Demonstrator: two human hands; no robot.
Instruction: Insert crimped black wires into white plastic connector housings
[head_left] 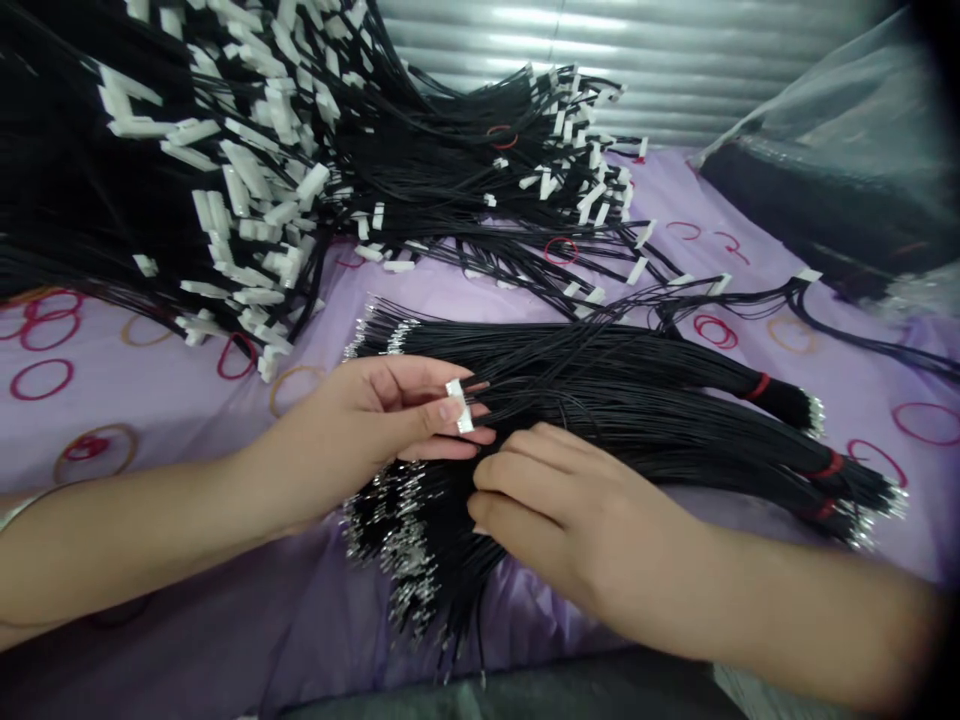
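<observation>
My left hand (397,408) pinches a small white connector housing (460,405) between thumb and fingers. Black wires run out of its right side. Just to the right, my right hand (555,490) is closed, knuckles up, over loose black wires (420,560) with bare metal terminals. What its fingertips hold, if anything, is hidden behind the hand. Beneath and behind both hands lie bundles of black wires (660,400), tied near their right ends with red rubber bands (759,387).
A large heap of wires with white connectors (240,180) fills the back left, with another pile (450,150) behind the hands. A clear plastic bag (840,190) of black wires stands back right. Red and yellow rubber bands (41,380) lie scattered on the purple cloth (300,590).
</observation>
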